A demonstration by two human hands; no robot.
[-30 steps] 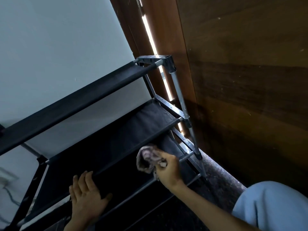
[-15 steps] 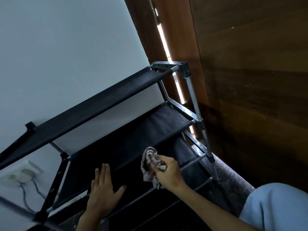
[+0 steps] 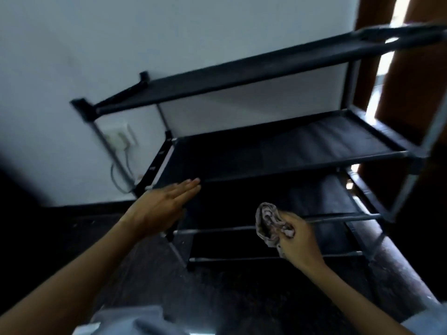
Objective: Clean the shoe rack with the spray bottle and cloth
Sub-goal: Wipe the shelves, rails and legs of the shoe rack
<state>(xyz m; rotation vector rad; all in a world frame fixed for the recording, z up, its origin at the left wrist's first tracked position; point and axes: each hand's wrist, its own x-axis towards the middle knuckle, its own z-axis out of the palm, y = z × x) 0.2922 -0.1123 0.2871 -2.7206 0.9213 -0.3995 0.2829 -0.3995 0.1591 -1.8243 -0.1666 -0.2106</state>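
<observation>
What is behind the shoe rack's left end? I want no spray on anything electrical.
Behind the shoe rack, a white wall socket with a cable hanging down. The rack's frame hides where the cable ends.

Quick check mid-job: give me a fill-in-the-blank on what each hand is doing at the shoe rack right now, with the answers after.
1. The right hand has its grip on a crumpled ____.
2. The left hand, fingers straight, reaches toward the front edge of the shoe rack's ____ shelf, counting from the top.
3. Behind the rack's left end, a white ____ with cables is mounted on the wall.

Answers: cloth; second; socket
</observation>
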